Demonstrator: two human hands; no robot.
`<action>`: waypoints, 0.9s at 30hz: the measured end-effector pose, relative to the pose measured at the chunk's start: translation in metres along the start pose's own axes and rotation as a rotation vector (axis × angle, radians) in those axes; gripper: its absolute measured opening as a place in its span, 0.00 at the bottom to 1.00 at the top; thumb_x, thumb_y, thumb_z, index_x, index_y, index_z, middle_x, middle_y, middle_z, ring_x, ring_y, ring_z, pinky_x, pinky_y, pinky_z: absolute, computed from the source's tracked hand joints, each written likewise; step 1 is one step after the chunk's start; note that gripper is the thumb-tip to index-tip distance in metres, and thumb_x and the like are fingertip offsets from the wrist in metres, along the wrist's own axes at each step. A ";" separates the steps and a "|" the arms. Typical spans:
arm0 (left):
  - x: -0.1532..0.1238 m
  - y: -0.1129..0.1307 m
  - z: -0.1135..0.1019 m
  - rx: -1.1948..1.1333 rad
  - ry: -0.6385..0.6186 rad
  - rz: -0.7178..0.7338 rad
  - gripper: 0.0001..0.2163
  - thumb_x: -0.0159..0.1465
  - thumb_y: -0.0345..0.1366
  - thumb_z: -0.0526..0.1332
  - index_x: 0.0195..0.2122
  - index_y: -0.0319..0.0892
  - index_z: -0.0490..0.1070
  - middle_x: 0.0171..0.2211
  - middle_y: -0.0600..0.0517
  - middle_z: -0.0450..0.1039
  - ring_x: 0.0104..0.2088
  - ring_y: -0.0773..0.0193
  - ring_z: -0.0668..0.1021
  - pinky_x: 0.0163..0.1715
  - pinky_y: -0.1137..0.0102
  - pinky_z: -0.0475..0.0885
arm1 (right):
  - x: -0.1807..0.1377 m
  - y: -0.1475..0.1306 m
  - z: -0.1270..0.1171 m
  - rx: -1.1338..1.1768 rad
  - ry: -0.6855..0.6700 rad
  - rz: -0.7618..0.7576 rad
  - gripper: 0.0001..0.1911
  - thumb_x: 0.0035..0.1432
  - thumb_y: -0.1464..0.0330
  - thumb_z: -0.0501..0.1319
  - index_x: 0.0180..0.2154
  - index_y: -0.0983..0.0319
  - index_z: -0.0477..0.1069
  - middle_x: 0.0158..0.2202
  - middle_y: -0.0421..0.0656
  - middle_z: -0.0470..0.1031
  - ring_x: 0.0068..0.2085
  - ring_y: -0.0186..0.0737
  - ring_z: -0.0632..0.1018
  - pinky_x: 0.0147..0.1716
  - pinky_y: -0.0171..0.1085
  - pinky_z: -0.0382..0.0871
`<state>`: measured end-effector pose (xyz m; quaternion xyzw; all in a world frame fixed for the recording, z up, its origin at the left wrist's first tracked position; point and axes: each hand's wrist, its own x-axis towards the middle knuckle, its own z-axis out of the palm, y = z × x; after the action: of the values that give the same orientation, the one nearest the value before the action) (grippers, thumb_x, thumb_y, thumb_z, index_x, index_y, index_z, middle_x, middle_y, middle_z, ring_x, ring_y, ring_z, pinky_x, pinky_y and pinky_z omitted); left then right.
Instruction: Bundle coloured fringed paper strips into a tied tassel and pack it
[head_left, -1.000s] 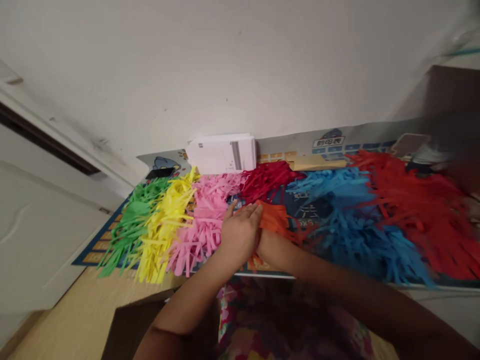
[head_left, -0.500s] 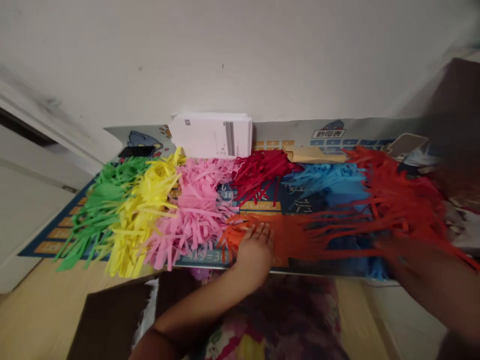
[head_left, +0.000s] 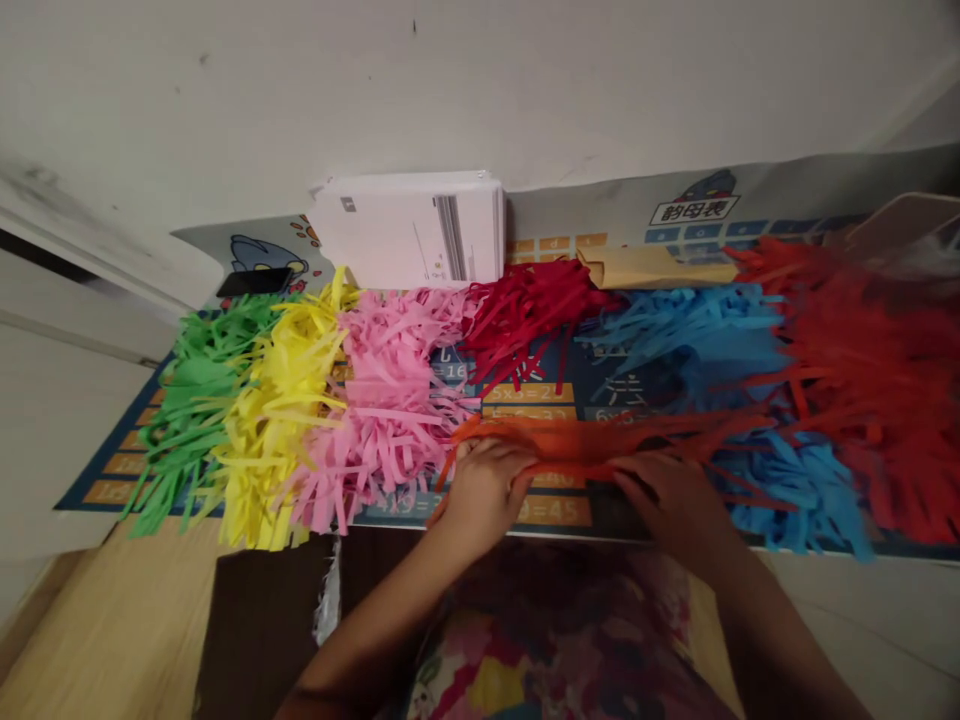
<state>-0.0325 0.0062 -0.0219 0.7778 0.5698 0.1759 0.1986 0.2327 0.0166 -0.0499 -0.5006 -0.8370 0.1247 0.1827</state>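
A band of orange paper strips (head_left: 577,440) lies across the printed table mat (head_left: 540,395), between the pink and blue piles. My left hand (head_left: 484,485) rests on its left end with fingers curled over the strips. My right hand (head_left: 671,495) presses on the strips further right, fingers bent onto them. Piles of cut strips lie side by side: green (head_left: 199,390), yellow (head_left: 281,400), pink (head_left: 390,400), dark red (head_left: 529,315), blue (head_left: 697,335) and a big red-orange heap (head_left: 877,370).
A white stack of printed paper (head_left: 416,230) leans at the back against the wall. A brown paper envelope (head_left: 652,268) lies behind the blue pile, a dark phone (head_left: 255,282) at back left. A dark cardboard box (head_left: 259,620) sits below the table edge.
My right hand came back from the far right onto the orange strips. The orange strips are now gathered into a narrow band. My left hand has curled its fingers onto them.
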 end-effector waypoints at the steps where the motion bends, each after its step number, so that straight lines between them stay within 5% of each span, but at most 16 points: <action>1: 0.005 -0.001 -0.002 -0.016 -0.008 -0.046 0.07 0.67 0.35 0.61 0.42 0.47 0.80 0.41 0.51 0.83 0.44 0.58 0.81 0.48 0.59 0.69 | 0.003 -0.001 -0.001 -0.016 0.015 0.025 0.14 0.69 0.65 0.53 0.41 0.58 0.77 0.38 0.43 0.82 0.40 0.43 0.81 0.41 0.43 0.64; 10: 0.054 0.002 -0.015 0.239 -0.236 -0.165 0.10 0.68 0.37 0.58 0.41 0.43 0.79 0.36 0.47 0.83 0.38 0.54 0.83 0.44 0.62 0.69 | 0.040 -0.011 0.007 -0.193 0.045 0.178 0.15 0.68 0.63 0.53 0.34 0.60 0.76 0.28 0.42 0.80 0.28 0.43 0.77 0.36 0.42 0.57; 27: 0.055 -0.005 -0.011 0.182 -0.294 -0.164 0.06 0.62 0.36 0.62 0.34 0.43 0.79 0.31 0.49 0.82 0.34 0.54 0.82 0.41 0.59 0.69 | 0.047 -0.003 0.014 -0.161 0.056 0.194 0.21 0.71 0.57 0.51 0.34 0.59 0.77 0.32 0.43 0.81 0.34 0.45 0.79 0.38 0.44 0.57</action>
<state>-0.0264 0.0613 -0.0126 0.7609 0.6095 -0.0089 0.2223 0.2042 0.0570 -0.0530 -0.5955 -0.7865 0.0601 0.1525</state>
